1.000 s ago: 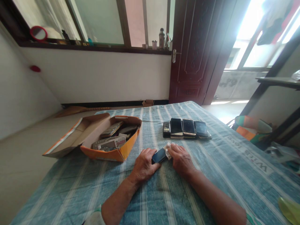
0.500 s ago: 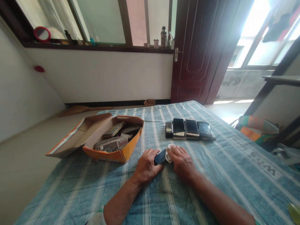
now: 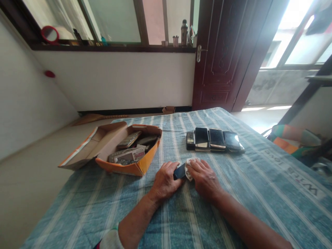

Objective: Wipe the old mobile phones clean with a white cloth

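Observation:
Between my hands is a dark blue mobile phone (image 3: 179, 172), low over the striped cloth. My left hand (image 3: 166, 180) is closed around its left end, thumb on the near side and fingers on the far side. My right hand (image 3: 203, 176) grips a crumpled white cloth or tissue (image 3: 189, 169) and presses it against the phone's right end, which is hidden beneath. Beyond my right hand several phones lie in a row: a small keypad phone (image 3: 190, 140), a black phone (image 3: 201, 138), a gold-edged phone (image 3: 217, 138) and a dark glossy one (image 3: 232, 141).
Left of my hands stands an open orange cardboard box (image 3: 145, 164) with old phones inside, its lid (image 3: 90, 143) folded out leftward. Blue striped fabric (image 3: 171, 221) covers the surface. A dark red door (image 3: 220, 69) stands behind, and a colourful bag (image 3: 287, 138) is at right.
The view has shifted slightly, so everything sits a little further right and higher. Both hands keep their hold, with the white cloth still against the phone.

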The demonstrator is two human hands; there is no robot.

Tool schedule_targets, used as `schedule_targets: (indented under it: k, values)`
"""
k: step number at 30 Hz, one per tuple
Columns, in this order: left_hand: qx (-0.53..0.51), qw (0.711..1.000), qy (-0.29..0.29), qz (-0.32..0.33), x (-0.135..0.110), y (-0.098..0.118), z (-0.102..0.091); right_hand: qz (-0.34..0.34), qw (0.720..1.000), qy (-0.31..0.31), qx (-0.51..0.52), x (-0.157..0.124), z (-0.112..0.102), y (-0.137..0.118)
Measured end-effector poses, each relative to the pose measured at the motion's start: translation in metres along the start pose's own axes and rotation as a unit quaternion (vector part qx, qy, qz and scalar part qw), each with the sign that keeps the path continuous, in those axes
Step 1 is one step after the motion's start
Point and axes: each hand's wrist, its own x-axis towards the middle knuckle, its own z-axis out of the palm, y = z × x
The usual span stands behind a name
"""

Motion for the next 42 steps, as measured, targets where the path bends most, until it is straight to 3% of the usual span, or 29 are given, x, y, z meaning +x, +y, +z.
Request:
schedule_targets:
  k: [9, 12, 16, 19, 31, 42]
  values:
    - [-0.014, 1.0, -0.022, -0.016, 0.0, 0.002, -0.004, 0.05, 0.997, 0.053, -0.024, -0.001, 0.0, 0.022]
    - [-0.016, 0.999, -0.028, -0.016, 0.001, 0.002, -0.005, 0.009, 0.997, 0.076, 0.007, 0.0, -0.003, 0.015]
    - [-0.021, 1.0, -0.022, -0.003, 0.003, 0.0, -0.006, -0.069, 0.995, 0.052, 0.047, 0.003, -0.007, -0.002]
    - [-0.02, 0.999, -0.033, 0.011, 0.003, -0.002, -0.007, -0.082, 0.995, 0.033, 0.047, 0.003, -0.006, -0.007]
    - [-0.033, 0.998, -0.048, 0.025, 0.005, -0.002, -0.01, -0.032, 0.999, 0.024, 0.02, 0.002, -0.005, 0.004]
    - [0.04, 0.998, -0.039, 0.003, 0.003, 0.001, -0.01, 0.025, 0.999, 0.028, -0.018, 0.002, -0.005, 0.018]
